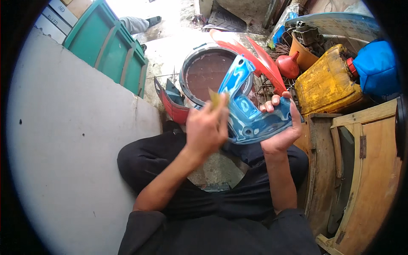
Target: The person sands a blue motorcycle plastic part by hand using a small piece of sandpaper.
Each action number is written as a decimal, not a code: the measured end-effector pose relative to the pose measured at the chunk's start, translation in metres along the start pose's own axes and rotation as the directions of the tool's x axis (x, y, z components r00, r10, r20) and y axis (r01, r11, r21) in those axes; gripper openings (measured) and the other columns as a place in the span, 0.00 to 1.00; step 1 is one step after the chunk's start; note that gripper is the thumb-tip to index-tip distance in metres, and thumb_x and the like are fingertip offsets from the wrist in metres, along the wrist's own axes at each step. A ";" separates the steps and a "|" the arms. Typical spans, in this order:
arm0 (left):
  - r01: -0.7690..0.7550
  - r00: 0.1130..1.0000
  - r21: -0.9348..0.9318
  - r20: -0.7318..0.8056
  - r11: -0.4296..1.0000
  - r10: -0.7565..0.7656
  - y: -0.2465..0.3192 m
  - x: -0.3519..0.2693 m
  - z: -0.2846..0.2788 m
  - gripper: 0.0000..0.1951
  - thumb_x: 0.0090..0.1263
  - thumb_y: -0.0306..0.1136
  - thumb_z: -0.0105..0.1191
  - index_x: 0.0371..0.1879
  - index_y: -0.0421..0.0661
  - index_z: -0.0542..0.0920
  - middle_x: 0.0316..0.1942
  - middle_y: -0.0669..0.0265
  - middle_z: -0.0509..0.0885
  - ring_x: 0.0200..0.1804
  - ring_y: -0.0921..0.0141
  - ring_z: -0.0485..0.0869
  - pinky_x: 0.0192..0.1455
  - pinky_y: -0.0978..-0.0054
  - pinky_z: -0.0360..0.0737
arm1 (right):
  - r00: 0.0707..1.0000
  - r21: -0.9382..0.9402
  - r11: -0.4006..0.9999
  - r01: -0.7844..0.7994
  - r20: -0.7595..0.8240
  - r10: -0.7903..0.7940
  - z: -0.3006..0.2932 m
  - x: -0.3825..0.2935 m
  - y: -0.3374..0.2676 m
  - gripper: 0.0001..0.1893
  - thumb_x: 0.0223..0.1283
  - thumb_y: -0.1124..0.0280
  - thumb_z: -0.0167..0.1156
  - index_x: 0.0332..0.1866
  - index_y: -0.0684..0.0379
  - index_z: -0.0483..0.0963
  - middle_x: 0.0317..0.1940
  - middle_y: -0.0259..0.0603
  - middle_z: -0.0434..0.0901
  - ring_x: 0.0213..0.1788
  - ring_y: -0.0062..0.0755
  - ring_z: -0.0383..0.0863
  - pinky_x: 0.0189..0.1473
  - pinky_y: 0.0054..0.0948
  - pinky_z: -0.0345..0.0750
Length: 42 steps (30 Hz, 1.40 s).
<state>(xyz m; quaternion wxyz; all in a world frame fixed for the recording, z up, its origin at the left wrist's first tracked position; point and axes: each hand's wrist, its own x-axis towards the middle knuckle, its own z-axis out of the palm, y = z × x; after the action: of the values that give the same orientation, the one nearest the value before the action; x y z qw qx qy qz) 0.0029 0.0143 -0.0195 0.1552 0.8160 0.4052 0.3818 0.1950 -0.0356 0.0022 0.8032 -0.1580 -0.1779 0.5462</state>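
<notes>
My right hand [282, 127], palm up, supports a glossy blue plastic panel [244, 106] by its right end. The panel looks like a motorcycle fairing part, with pale streaks on its surface and holes near its ends and lower edge. My left hand [207, 126] pinches a folded yellowish sheet [215, 99], possibly sandpaper, against the panel's left edge. Motion blurs that hand, and its fingers hide part of the sheet. Behind the panel stands a round basin [204, 75] with a dark rim and brownish contents.
Red fairing panels [255, 57] lie beyond the basin; a red-and-black piece [175, 110] lies left. At right are a red funnel [288, 65], an orange bucket [301, 52] of metal parts, a yellow jerrycan [330, 81] and a wooden cabinet [376, 153]. A white wall [79, 134] bounds the left.
</notes>
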 end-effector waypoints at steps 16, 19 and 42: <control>0.141 0.990 0.147 -0.029 0.979 -0.138 -0.006 0.006 -0.003 0.26 0.69 0.34 0.67 0.68 0.48 0.85 0.37 0.64 0.87 0.30 0.66 0.81 0.38 0.63 0.70 | 1.000 0.109 0.994 -0.008 -0.027 0.011 -0.002 0.006 -0.005 0.19 0.80 0.59 0.53 0.65 0.59 0.75 0.43 0.43 0.78 0.45 0.38 0.78 0.58 0.44 0.76; -0.096 0.995 -0.060 0.017 0.994 0.097 0.021 -0.015 -0.002 0.25 0.70 0.33 0.66 0.68 0.48 0.85 0.35 0.64 0.86 0.30 0.66 0.81 0.38 0.64 0.70 | 1.000 0.042 0.999 0.017 -0.020 -0.017 -0.004 0.002 -0.007 0.19 0.79 0.59 0.54 0.64 0.59 0.75 0.44 0.42 0.78 0.45 0.37 0.78 0.59 0.44 0.76; -0.023 0.999 0.086 -0.040 0.996 0.026 0.007 0.001 -0.013 0.24 0.72 0.34 0.62 0.68 0.44 0.84 0.33 0.62 0.86 0.28 0.65 0.82 0.35 0.63 0.70 | 0.999 0.058 0.998 0.038 -0.020 -0.037 -0.006 0.008 -0.015 0.18 0.80 0.60 0.54 0.64 0.60 0.76 0.46 0.40 0.76 0.46 0.33 0.76 0.58 0.39 0.76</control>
<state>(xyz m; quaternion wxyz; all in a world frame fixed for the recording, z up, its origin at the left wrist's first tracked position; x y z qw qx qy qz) -0.0030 0.0105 -0.0062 0.1071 0.8187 0.4144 0.3827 0.2124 -0.0338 0.0045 0.8192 -0.1362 -0.1574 0.5344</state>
